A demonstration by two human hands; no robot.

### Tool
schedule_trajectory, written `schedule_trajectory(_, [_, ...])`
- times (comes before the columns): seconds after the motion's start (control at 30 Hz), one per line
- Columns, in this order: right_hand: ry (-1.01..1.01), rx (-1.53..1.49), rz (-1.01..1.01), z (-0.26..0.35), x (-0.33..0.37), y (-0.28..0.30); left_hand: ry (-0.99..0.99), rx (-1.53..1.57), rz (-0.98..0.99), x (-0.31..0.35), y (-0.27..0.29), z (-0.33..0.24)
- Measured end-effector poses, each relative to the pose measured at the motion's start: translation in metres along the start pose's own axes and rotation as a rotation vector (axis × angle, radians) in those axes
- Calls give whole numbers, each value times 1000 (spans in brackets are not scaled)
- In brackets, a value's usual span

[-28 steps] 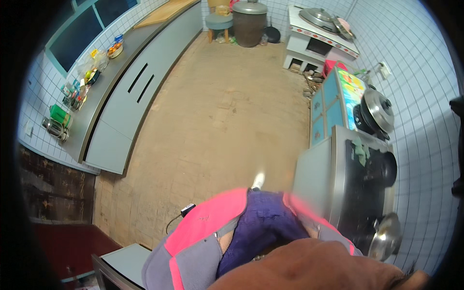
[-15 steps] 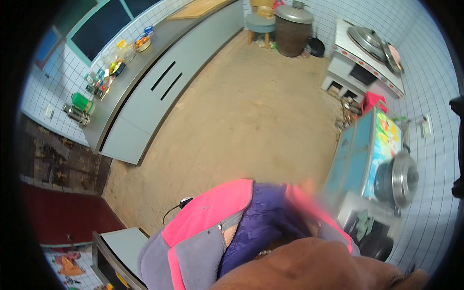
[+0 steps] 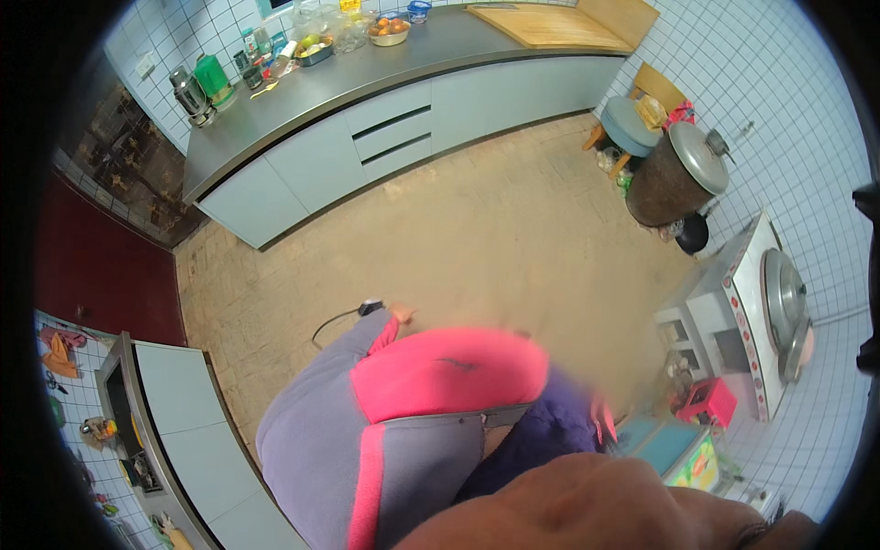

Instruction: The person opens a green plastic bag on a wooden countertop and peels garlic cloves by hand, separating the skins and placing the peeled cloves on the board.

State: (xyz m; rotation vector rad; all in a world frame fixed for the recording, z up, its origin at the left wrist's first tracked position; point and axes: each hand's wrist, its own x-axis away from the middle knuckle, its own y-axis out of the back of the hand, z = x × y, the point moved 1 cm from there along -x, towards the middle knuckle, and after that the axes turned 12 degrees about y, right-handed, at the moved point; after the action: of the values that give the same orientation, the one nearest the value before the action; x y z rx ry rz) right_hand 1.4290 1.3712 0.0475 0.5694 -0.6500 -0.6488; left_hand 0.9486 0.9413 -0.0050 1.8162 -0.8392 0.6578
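Observation:
Just past my pink and grey jacket [image 3: 449, 376], a small part of my left hand [image 3: 401, 314] shows beyond the sleeve cuff. Its fingers are too small and blurred to read, and I see nothing held in it. Beside the cuff is a small black and white device [image 3: 370, 307] with a black cord. The floor [image 3: 440, 238] lies beyond this hand. My right hand is out of sight; only a pink edge of the jacket [image 3: 602, 420] shows on that side, next to purple clothing [image 3: 555, 422].
A long grey counter [image 3: 302, 101] holds bottles, fruit bowls and a wooden board [image 3: 541, 26]. At right stand a stool [image 3: 631, 126], a large lidded vat [image 3: 676, 179], a white tiled stove [image 3: 747, 312], a pink stool [image 3: 710, 401] and a blue cabinet [image 3: 655, 445]. Lower left is another counter [image 3: 183, 394].
My view has turned left, so the counter, vat and stove sit farther right. My left hand has come into sight beyond the jacket. The blurred skin-coloured patch at right is gone.

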Motion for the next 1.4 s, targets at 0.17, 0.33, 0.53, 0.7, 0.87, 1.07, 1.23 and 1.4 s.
schedule_trajectory(0.17, [-29, 60, 50, 25, -115, 40, -231, 235, 76, -117, 47, -136])
schedule_trajectory(0.33, [-1, 123, 139, 32, -228, 69, -199, 354, -9, -163, 39, -203])
schedule_trajectory(0.53, [42, 195, 242, -6, -374, 119, 109, -9, 128, -128, 32, -182])
schedule_trajectory(0.7, [144, 438, 362, -58, -505, 156, 390, 94, 86, -95, 41, -180])
schedule_trajectory(0.87, [449, 535, 275, 15, -654, 186, 473, 313, 37, -106, 40, -228])
schedule_trajectory(1.07, [919, 534, 143, 189, -730, 168, 432, 367, 33, -185, 79, -298])
schedule_trajectory(1.23, [236, 140, 393, 288, -738, 185, 327, 279, 44, -282, 158, -356])
schedule_trajectory(1.4, [31, -5, 254, 308, -760, 226, 62, 145, -105, -382, 241, -427])
